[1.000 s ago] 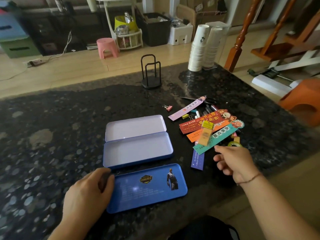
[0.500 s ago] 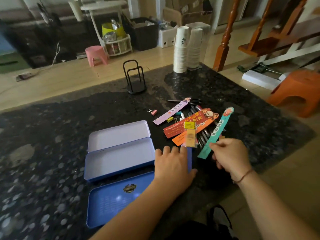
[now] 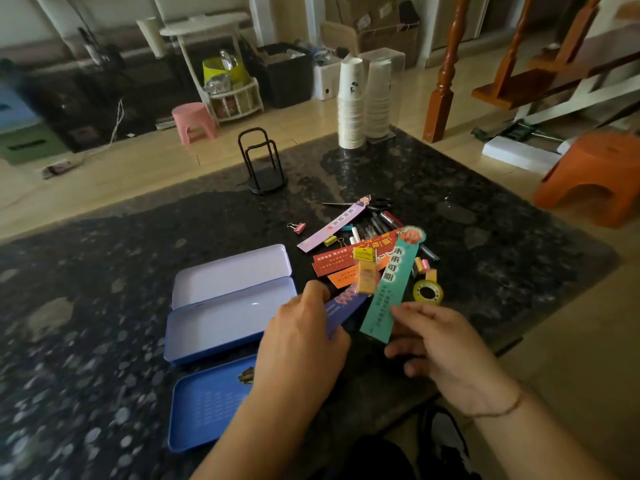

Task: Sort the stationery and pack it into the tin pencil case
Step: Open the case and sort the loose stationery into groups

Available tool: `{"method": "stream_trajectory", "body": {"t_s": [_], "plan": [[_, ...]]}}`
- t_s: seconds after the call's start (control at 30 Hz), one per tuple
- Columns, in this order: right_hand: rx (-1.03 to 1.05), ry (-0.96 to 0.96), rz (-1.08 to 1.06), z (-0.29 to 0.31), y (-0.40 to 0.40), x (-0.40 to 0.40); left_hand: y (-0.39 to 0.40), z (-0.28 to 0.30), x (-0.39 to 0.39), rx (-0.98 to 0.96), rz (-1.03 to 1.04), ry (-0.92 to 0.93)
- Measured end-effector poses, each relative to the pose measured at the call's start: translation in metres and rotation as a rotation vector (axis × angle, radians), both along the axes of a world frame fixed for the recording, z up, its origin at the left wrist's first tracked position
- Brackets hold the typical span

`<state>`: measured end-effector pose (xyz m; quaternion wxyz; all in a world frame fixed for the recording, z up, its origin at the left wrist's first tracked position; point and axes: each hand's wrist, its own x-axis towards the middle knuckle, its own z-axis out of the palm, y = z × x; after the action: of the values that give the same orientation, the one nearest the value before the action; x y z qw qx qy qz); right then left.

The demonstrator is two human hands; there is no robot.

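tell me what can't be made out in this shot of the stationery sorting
Head view only:
- Pens: mostly buried under the bookmarks, count unclear.
- Blue bookmark: near end hidden under the left hand.
- Detached blue tin lid: printed picture covered by the left forearm.
- Teal bookmark, held by the right hand: small print too blurred to read.

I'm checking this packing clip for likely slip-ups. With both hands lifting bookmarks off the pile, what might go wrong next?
1. The yellow eraser packet lies across the dark blue bookmark that the left hand grips; pulling may drag or flip it.
2. The long teal paper bookmark, pinched low by the right hand, could bend.
3. The left forearm hangs over the loose blue tin lid and may nudge it.
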<state>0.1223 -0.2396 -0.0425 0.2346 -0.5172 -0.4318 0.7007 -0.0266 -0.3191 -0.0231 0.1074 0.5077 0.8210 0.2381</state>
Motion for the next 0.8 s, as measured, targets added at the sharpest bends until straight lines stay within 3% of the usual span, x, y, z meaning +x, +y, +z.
{"method": "stream_trajectory", "body": {"t_s": [0.2, 0.33, 0.43, 0.53, 0.67, 0.8], "plan": [[-0.321, 0.280, 0.035, -0.001, -0.025, -0.004, -0.056, 0.008, 0.006, 0.204, -0.136, 0.126], [-0.307, 0.370, 0.003, -0.003, -0.035, -0.008, -0.065, -0.005, 0.014, 0.379, -0.250, 0.158], [-0.069, 0.236, -0.042, -0.004, -0.025, -0.004, -0.061, -0.006, 0.017, 0.297, -0.365, 0.090], [0.175, 0.010, -0.069, -0.006, -0.003, 0.004, -0.033, -0.010, 0.003, 0.186, -0.287, -0.016], [0.155, -0.099, -0.094, -0.020, 0.019, 0.014, 0.049, -0.036, -0.029, 0.013, -0.245, 0.254], [0.038, -0.087, -0.079, -0.025, 0.027, 0.024, 0.107, -0.058, -0.042, -0.157, -0.221, 0.327]]}}
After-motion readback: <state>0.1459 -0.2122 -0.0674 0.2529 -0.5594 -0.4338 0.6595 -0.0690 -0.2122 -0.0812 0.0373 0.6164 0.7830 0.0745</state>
